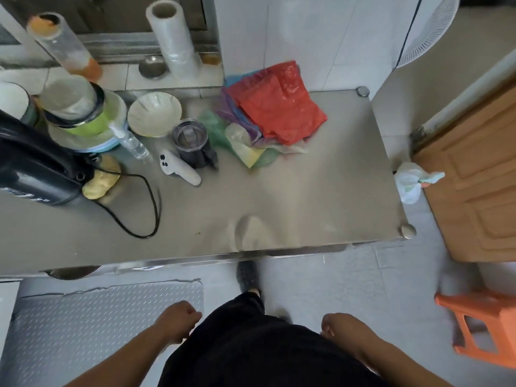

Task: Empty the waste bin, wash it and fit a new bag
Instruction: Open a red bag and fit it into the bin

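Person stands at the steel desk [279, 196], both hands low by the hips, well short of the desk edge. Left hand [178, 319]: fingers curled into a loose fist, nothing in it. Right hand [339, 326]: same, curled, holding nothing.

No waste bin in view. Bag stock is on the desk: pile of plastic bags [265, 118] at the far right-centre, red bag [279, 107] on top, purple, green and yellow ones under it. Tied white bag [409, 182] hangs off the desk's right edge, beside the wooden door [474, 191].

Left of the pile: dark tumbler [192, 143], white handheld controller [178, 169] just beside it, white bowl [154, 113], blender [81, 113], black appliance [33, 169] with a looping cord [150, 208]. Two film rolls [173, 37] stand at the back. Orange stool [485, 328] on the floor to the right.
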A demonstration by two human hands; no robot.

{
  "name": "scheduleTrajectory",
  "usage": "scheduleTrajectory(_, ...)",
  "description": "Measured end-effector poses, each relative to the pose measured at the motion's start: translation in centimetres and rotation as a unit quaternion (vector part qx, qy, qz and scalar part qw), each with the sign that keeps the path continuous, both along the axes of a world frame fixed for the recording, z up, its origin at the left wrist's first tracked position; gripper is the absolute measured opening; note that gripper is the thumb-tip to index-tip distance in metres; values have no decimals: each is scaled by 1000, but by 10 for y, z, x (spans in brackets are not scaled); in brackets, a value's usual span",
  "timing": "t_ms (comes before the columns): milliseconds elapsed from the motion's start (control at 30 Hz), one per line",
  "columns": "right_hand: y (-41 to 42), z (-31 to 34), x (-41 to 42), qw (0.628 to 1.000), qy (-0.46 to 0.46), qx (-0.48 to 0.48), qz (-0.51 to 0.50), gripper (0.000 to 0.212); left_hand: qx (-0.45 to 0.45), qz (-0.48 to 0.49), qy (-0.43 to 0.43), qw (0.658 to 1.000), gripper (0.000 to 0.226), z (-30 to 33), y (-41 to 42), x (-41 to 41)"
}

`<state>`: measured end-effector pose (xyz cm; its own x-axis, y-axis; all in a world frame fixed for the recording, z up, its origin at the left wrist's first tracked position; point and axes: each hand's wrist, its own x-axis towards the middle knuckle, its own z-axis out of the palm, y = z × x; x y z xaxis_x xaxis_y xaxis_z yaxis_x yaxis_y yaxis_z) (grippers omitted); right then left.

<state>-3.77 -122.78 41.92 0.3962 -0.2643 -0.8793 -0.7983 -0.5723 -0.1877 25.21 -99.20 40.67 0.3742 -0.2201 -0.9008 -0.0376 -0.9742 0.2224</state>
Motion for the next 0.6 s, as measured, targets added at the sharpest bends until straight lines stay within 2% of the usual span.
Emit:
scheduleTrajectory(100,-35,16,35,1000,3,16,4,23,-50,-8,-3,999,15,2,-44,31)
scheduleTrajectory(167,-67,34,65,999,-38,2,-36,17,-70,5,-2,998,15,5,-66,42)
scheduleTrajectory(267,-131,56,126,984,-130,-96,-68,20,-71,23,26,997,15,6,-85,43)
scheduleTrajectory(433,-232,57,230,939,-220,-261,-39,60,-36,19,39,998,14,-7,-89,35)
scheduleTrajectory(500,-257,47,260,935,-222,-277,-16,75,-20,25,36,999,16,-12,-85,30)
scheduleTrajectory(600,-277,31,291,950,-175,-257,33,105,-1,35,28,999,23,-15,-76,23)
